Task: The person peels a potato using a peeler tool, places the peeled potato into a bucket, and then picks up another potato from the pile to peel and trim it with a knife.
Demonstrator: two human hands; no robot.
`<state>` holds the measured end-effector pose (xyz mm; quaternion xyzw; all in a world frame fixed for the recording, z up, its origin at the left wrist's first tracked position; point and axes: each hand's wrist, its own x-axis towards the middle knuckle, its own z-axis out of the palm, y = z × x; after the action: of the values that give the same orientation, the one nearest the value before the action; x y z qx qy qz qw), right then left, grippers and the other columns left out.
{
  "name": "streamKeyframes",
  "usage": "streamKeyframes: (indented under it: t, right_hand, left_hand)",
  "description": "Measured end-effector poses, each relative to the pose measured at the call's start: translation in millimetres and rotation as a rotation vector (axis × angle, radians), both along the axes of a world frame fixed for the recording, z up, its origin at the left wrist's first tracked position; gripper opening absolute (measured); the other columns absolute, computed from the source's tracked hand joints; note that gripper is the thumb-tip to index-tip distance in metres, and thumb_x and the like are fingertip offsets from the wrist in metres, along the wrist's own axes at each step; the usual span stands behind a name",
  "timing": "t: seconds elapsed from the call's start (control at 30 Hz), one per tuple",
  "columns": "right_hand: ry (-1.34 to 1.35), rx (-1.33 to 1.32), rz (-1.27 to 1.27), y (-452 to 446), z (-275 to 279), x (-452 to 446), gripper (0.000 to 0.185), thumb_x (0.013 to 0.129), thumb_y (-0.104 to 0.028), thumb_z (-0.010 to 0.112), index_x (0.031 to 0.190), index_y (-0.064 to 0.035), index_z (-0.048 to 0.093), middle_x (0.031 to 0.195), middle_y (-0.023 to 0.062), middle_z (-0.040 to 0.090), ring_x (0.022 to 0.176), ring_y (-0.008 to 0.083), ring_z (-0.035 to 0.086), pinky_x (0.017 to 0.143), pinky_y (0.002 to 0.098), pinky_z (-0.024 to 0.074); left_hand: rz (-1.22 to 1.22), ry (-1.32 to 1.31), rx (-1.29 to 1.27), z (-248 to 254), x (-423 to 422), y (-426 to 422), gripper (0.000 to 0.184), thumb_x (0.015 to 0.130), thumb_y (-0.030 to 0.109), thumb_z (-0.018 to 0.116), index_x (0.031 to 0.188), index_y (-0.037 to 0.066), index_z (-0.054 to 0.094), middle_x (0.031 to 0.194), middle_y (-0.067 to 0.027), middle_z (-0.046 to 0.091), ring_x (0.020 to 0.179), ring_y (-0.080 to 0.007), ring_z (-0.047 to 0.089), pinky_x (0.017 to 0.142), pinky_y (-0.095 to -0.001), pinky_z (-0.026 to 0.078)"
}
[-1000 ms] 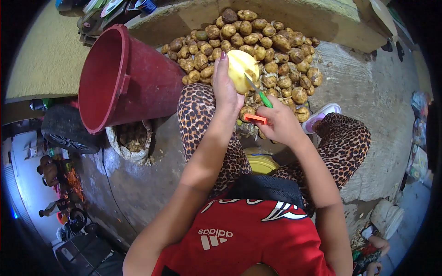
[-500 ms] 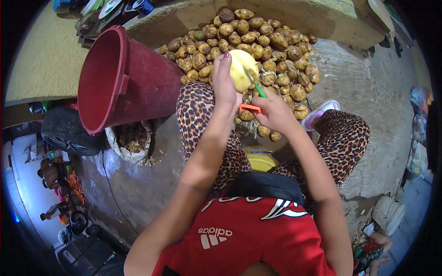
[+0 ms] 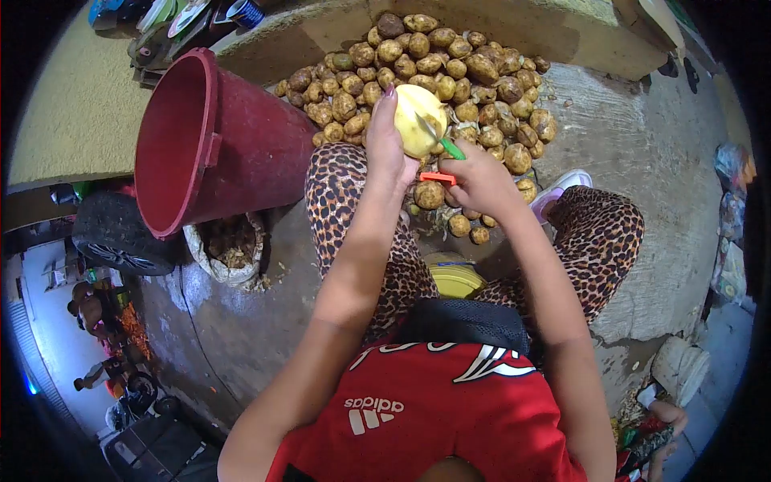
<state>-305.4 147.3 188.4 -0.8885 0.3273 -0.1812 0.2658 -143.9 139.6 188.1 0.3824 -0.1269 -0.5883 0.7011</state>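
- Cradling a peeled potato (image 3: 413, 104) before the potato pile (image 3: 485, 69): left hand (image 3: 387, 146), grip half-curled.
- Right hand (image 3: 483, 181): grip closed around the knife (image 3: 453, 149).
- Slick flesh could make the knife skid toward the left hand.

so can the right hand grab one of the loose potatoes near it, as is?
Probably not without putting something down: the right hand holds a green-handled knife and an orange tool, though nothing visible blocks the way to the potatoes.

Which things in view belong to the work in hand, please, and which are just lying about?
Job: peeled vegetable in left hand; knife and orange peeler in right hand; brown vegetables; probably red bucket.

Apparently just lying about: wheel; blue cup.
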Motion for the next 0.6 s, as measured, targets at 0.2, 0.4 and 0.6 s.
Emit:
streamKeyframes:
  t: [0.2, 0.4, 0.6]
  right_hand:
    - [-0.275, 0.147, 0.068, -0.1, -4.8, 1.1, 0.016, 0.068, -0.015, 0.066, 0.081, -0.0066, 0.061, 0.073, 0.0128, 0.051, 0.067, 0.0283, 0.054, 0.061, 0.0353, 0.0439]
    - [-0.443, 0.632, 0.059, 5.4, -9.1, 0.3, 0.018, 0.071, -0.017, 0.068, 0.082, -0.0043, 0.062, 0.07, 0.008, 0.054, 0.066, 0.0194, 0.053, 0.06, 0.0314, 0.0426]
    - [-0.441, 0.502, -0.002, 10.7, 5.5, -6.7, 0.018, 0.069, -0.015, 0.068, 0.082, -0.005, 0.062, 0.071, 0.0097, 0.056, 0.064, 0.0223, 0.053, 0.061, 0.0326, 0.0435]
  left_hand:
    - [0.013, 0.08, -0.029, -1.9, -2.0, -0.5, 0.037, 0.09, 0.033, 0.043, 0.109, 0.002, 0.048, 0.101, -0.0128, 0.059, 0.091, -0.0238, 0.059, 0.081, -0.0383, 0.048]
    - [0.025, 0.038, -0.037, -7.3, -1.5, -4.8, 0.036, 0.09, 0.033, 0.045, 0.108, 0.003, 0.049, 0.1, -0.0121, 0.059, 0.091, -0.0236, 0.059, 0.081, -0.0376, 0.048]
    - [0.027, 0.118, -0.024, -4.9, -1.5, -5.5, 0.029, 0.088, 0.03, 0.049, 0.103, 0.006, 0.048, 0.093, -0.0084, 0.057, 0.086, -0.02, 0.058, 0.076, -0.0351, 0.049]
